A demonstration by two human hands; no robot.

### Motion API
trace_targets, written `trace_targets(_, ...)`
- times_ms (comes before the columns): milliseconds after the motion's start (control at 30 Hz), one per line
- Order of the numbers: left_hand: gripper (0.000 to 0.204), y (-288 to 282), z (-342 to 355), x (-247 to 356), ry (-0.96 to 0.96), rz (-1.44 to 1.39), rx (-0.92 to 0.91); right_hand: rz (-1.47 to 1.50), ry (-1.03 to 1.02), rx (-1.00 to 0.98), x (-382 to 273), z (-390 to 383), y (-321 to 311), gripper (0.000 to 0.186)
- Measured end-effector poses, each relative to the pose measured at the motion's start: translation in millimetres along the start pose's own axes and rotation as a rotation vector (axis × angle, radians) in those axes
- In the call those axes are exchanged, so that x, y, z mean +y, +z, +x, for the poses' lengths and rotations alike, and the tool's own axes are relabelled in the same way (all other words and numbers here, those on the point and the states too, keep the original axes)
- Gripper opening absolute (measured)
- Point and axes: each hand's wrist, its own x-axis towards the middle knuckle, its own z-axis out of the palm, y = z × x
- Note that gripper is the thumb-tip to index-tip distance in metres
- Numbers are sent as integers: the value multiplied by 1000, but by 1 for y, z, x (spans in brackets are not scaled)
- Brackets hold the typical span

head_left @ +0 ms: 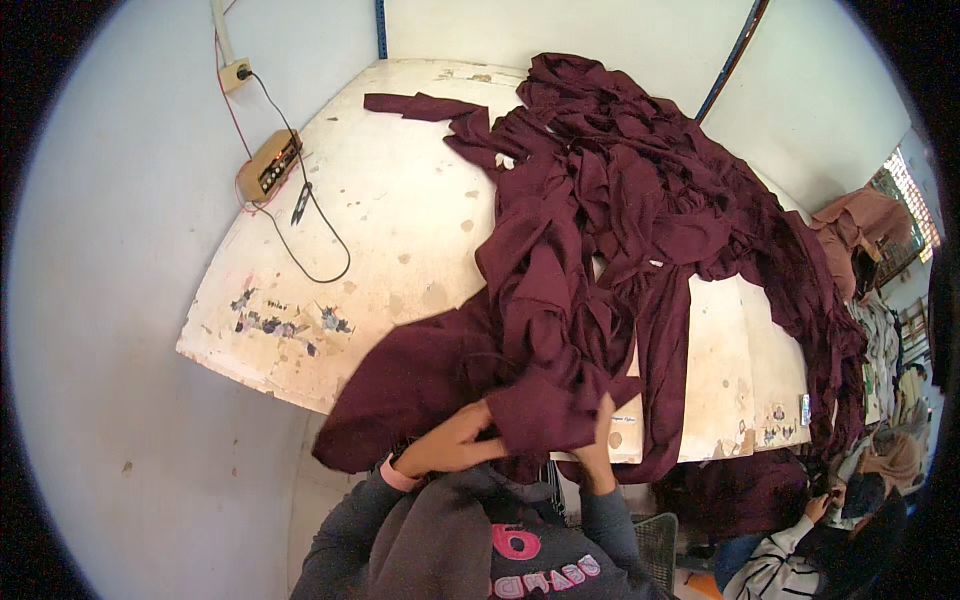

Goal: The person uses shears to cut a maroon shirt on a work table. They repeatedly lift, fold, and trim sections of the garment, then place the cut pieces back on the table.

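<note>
A large heap of maroon fabric [610,190] lies across the pale, stained worktable [370,210] and spills over its right and front edges. My left hand [450,440] has its fingers tucked around the near end of the cloth, low in the middle of the view. My right hand [597,445] grips the same cloth a short way to the right, thumb up along the folded piece between my hands. A wide flap of the fabric hangs to the left of my left hand at the table's front edge.
At the left, a tan electrical box [270,165], black cable and small black snips [300,205] lie near the wall. A mesh chair [655,545] is below me. At the right, a co-worker [780,560] sits near piles of brown [850,230] and grey cloth [880,360].
</note>
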Motion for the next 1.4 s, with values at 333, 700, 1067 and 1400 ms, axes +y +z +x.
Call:
trace_targets(333, 24, 1, 24, 74, 15, 171, -139, -622, 384, 633, -70, -128, -206, 95)
trace_targets(700, 89, -42, 176, -23, -10, 707, 633, -1230, 1375, 787, -114, -321, -329, 74)
trace_targets(1067, 56, -110, 165, -76, -129, 952, 720, -1286, 1399, 668, -167, -296, -329, 54)
trace_targets(1400, 48, -218, 41, -55, -241, 1422, 1078, -579, 237, 26, -114, -13, -206, 21)
